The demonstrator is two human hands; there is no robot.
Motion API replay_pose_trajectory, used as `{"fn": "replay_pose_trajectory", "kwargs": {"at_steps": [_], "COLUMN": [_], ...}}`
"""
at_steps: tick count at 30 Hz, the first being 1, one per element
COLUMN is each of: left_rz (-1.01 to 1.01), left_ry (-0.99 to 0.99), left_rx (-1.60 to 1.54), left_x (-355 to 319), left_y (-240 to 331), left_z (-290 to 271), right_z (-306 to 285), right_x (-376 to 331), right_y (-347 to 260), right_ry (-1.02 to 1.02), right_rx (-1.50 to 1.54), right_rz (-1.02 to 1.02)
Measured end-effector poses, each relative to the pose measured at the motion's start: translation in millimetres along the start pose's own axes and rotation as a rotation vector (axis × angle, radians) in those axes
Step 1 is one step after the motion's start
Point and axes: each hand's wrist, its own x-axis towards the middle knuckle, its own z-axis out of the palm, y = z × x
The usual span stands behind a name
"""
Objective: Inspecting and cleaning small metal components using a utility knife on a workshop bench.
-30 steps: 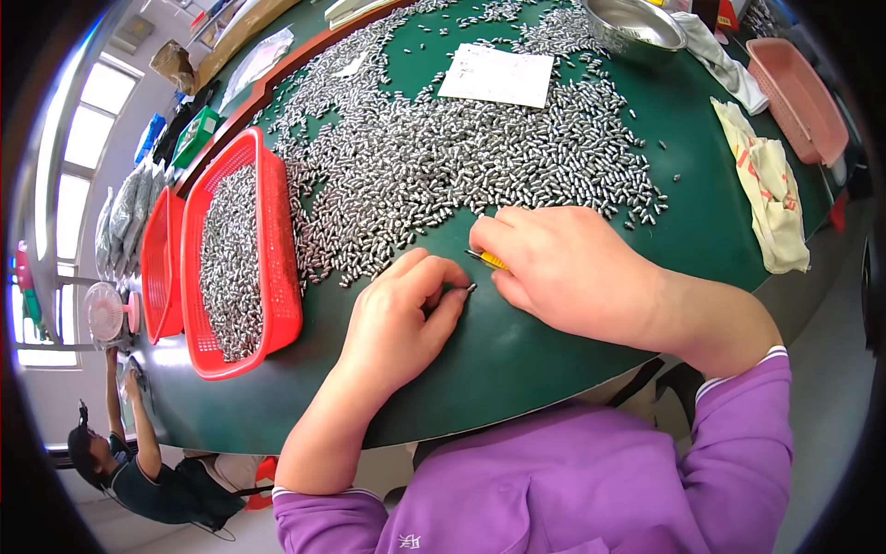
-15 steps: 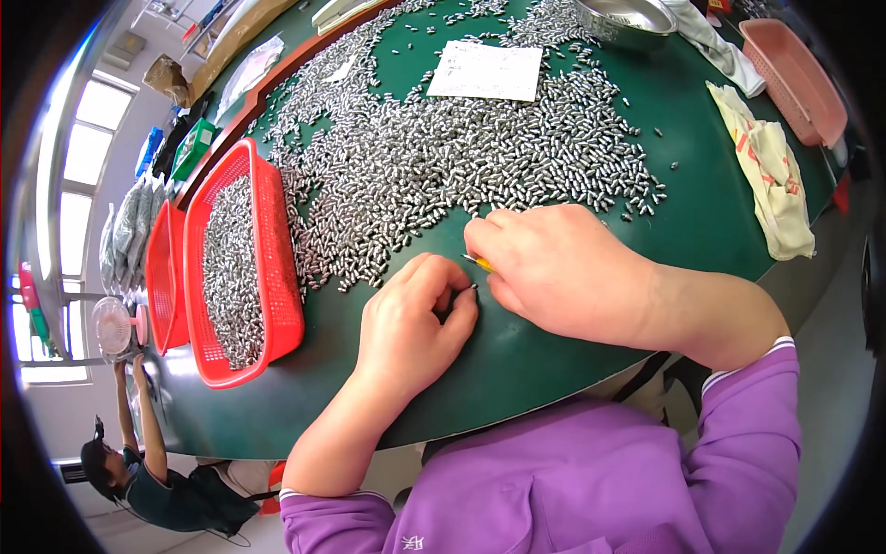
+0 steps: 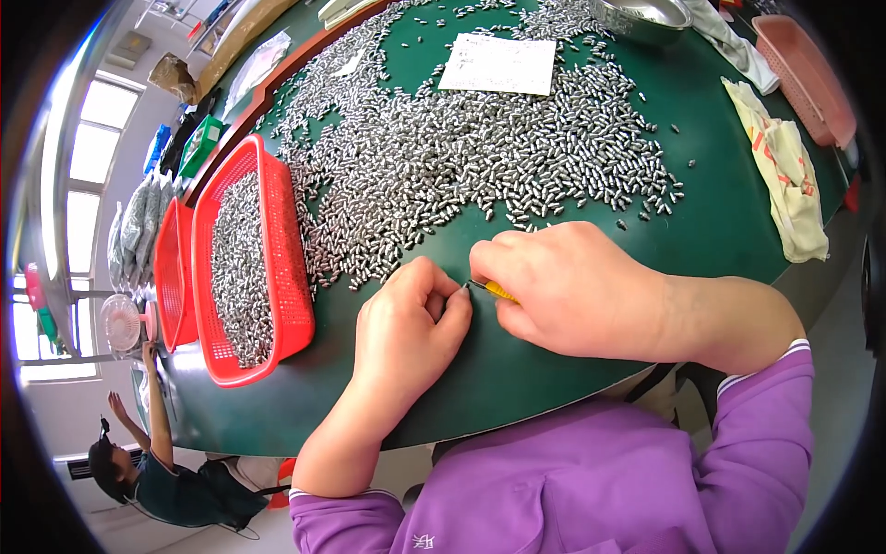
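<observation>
My left hand (image 3: 406, 323) is closed, thumb and forefinger pinched on a small metal piece (image 3: 466, 286) of which only the end shows. Facing it, my right hand (image 3: 577, 295) grips a small yellow-handled tool (image 3: 499, 290) with a thin dark metal tip. That tip points at the piece, very near or touching it; I cannot tell which. Beyond both hands spreads a large heap of small silver metal pieces (image 3: 480, 152) on the green table (image 3: 388, 397). To the left, a red plastic basket (image 3: 293, 305) holds many similar pieces.
A second red basket (image 3: 175, 309) stands farther left. Paper (image 3: 498, 65) lies on the heap, with a metal bowl (image 3: 643, 23) behind. At right are a pale yellow cloth (image 3: 780, 175) and a pink basket (image 3: 808, 83). Another person (image 3: 185, 485) works at the left, near a small fan (image 3: 122, 320).
The tool's tip has come down closer to the piece in my left hand, and more of its yellow handle shows. The view has shifted slightly. The other person's one hand has moved.
</observation>
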Motion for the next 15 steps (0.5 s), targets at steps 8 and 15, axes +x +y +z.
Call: {"fn": "replay_pose_trajectory", "kwargs": {"at_steps": [8,15], "left_rz": [0.011,0.014], "left_ry": [0.024,0.026], "left_rx": [0.004,-0.020], "left_x": [0.8,1.0], "left_y": [-1.5,-2.7], "left_z": [0.9,1.2], "right_z": [0.6,-1.7], "right_x": [2.0,6.6], "right_y": [1.3,3.9], "right_ry": [-0.002,-0.039], "right_rx": [0.034,0.103], "right_rz": [-0.006,0.031]}}
